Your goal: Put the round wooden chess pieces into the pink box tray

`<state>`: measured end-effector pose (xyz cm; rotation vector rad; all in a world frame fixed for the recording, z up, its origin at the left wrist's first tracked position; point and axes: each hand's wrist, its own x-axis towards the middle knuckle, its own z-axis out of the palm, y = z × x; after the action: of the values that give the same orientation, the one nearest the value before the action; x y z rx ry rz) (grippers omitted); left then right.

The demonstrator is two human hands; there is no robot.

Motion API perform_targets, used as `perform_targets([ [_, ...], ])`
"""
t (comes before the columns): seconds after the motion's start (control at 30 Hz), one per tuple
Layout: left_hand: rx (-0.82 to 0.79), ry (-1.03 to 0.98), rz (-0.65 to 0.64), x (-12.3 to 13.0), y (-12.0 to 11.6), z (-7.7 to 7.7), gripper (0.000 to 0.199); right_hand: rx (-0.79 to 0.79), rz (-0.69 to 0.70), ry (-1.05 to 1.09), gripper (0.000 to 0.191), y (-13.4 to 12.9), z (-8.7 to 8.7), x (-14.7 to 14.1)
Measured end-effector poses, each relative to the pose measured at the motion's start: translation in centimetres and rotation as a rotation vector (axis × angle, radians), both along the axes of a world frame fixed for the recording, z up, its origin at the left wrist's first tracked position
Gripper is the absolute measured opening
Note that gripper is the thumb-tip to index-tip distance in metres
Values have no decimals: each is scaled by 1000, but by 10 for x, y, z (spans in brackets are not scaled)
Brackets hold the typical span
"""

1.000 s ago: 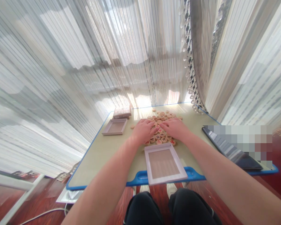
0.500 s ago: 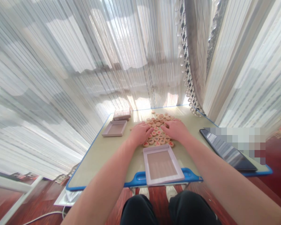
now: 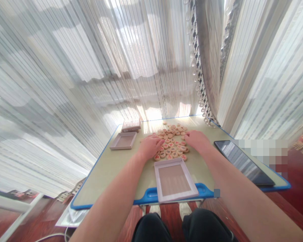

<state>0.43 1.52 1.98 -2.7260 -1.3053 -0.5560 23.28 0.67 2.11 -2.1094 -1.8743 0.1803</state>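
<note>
Many round wooden Chinese chess pieces (image 3: pixel 171 145) lie in a loose pile on the table, with red or black characters on those facing up. My left hand (image 3: pixel 151 146) rests along the pile's left side, fingers stretched and slightly apart, thumb over the nearest pieces. On the opposite side is my right hand (image 3: pixel 197 139), its fingers loosely bent at the pile's edge, fingertips beside or touching a piece. No piece shows lifted in either hand. Close to me, below the pile, lies a shallow open box (image 3: pixel 158 183) with pale walls.
A second shallow tray (image 3: pixel 111 147) sits at the left, with a reddish-brown box (image 3: pixel 131 125) behind it. On the right lies a dark tablet (image 3: pixel 243 163). The table (image 3: pixel 103 178) has a blue rim, and sheer curtains (image 3: pixel 131 67) hang behind it.
My right hand has moved right, off the middle of the pile to its edge, uncovering pieces. My left hand stays about where it was.
</note>
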Motion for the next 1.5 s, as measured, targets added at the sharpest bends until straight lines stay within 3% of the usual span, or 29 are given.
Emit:
perform_targets([
  [0.2,6,-7,39,1,0,1,44,19,121,98,29,3,-6,-3],
  [0.4,-83,-49,-68,1,-4,3,50,28,67,201,25,7,-10,-7],
  [0.73,-137,-63,2,-2,-1,-2,50,71,130,383,18,11,-13,-11],
  [0.93,-121,-86,-4,-1,-2,0,50,181,179,215,12,10,-12,-13],
  [1.17,-79,-95,-6,-2,-2,1,50,158,220,142,20,9,-10,-13],
  [1.37,-39,-71,-10,0,-2,3,52,299,147,98,36,22,-25,-3],
  [1.5,-49,-63,-14,0,-4,5,52,144,126,100,50,29,-32,2],
])
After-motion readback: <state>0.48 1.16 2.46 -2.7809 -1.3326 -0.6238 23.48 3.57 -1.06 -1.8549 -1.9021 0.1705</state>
